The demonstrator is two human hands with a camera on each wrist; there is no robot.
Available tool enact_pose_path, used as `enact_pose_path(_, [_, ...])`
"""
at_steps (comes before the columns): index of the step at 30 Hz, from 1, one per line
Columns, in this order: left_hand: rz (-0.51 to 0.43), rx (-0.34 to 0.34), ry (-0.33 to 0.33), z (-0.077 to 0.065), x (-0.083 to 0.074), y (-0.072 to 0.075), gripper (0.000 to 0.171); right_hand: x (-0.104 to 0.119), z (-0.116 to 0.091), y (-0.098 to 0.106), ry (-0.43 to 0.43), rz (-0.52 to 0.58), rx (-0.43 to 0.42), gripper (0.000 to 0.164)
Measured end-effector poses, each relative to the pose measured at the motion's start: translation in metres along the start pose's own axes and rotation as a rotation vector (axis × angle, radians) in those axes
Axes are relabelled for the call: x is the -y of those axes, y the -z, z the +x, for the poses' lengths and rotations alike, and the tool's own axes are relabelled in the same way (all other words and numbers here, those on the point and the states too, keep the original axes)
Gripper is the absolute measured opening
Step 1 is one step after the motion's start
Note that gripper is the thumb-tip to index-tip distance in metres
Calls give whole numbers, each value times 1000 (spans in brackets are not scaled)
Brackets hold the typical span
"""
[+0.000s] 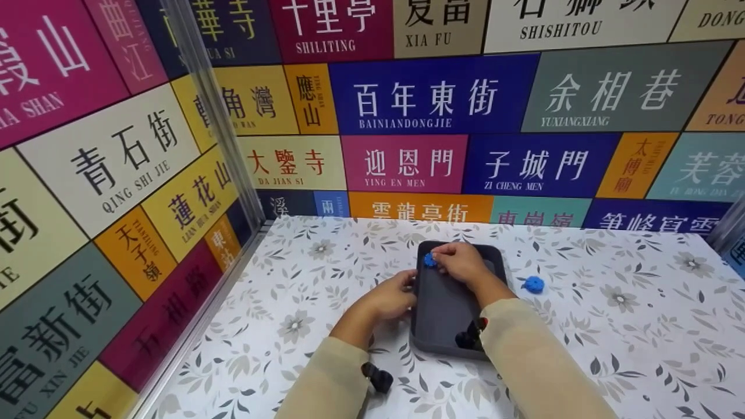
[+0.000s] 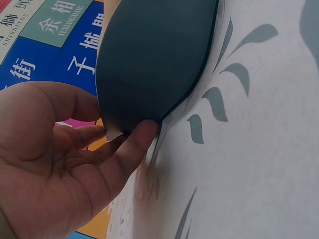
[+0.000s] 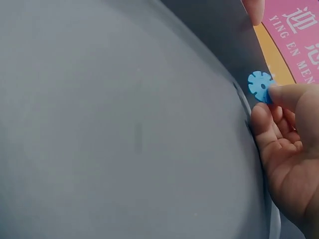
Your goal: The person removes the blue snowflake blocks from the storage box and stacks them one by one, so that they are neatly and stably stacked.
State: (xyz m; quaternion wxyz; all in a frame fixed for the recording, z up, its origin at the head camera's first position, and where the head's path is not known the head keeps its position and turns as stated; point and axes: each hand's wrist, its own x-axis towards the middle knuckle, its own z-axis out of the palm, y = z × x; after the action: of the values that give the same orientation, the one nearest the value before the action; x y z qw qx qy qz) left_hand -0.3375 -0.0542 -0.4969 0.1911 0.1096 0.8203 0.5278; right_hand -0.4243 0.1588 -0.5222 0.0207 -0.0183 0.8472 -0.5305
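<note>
A dark grey rectangular tray [image 1: 442, 311] lies on the table. My right hand [image 1: 461, 263] is over its far left part and pinches a blue snowflake disc [image 3: 259, 85] between thumb and finger. The disc is round and flat, with notches about its edge and a small hole in the middle. My left hand [image 1: 391, 297] holds the tray's left side, its thumb at the rim and a finger low against the outer wall [image 2: 154, 64]. To the right of the tray, on the tablecloth, are blue notched pieces [image 1: 534, 284] close together.
A white tablecloth [image 1: 297, 326] with grey leaves and flowers covers the table. Walls of coloured place-name signs [image 1: 430, 96] rise behind and on the left, with a clear upright edge strip [image 1: 233, 128] at the corner. Dark wrist devices [image 1: 379, 379] sit at both sleeves.
</note>
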Motion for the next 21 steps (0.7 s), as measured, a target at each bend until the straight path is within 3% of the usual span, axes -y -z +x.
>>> enact_pose_path(9, [-18,-8,11,0,0,-1,78,8,2,5,1,45,-98,27])
enact_pose_path(16, [12,-25,-21,-3,1,-2,78,30,-4,15,-13,244,-123,31])
enact_pose_path(21, [2,-34,-20,-4,-1,-1,79,42,-12,36,24,351,-154,33])
